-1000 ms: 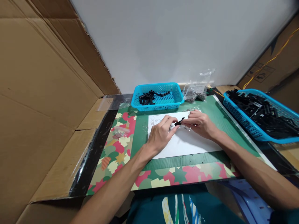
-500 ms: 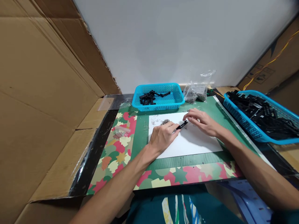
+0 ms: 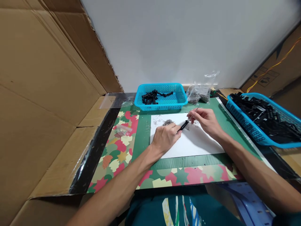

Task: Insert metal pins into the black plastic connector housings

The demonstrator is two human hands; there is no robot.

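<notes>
My left hand (image 3: 166,136) is closed on a narrow black plastic part (image 3: 184,125), which sticks out past the fingertips over the white sheet (image 3: 188,147). My right hand (image 3: 205,121) pinches a slim, pale metallic tool (image 3: 197,108). Its thin end rises above the fingers, and its lower end is at the tip of the black part; whether they touch I cannot tell. A heap of small metal pieces (image 3: 168,122) lies just behind my left hand, with more pieces scattered at the sheet's far left and under my right hand.
A blue basket (image 3: 162,107) with several black parts stands at the back. At the right a fuller blue basket (image 3: 256,133) holds many black parts. Clear bags of small metal pieces (image 3: 204,96) sit by the wall; a small plastic bag (image 3: 123,130) lies left. Cardboard (image 3: 47,94) walls the left side.
My right hand has turned and its fingers have closed on the slim tool, now brought to the black part's tip. My left hand keeps its hold, nearly still.
</notes>
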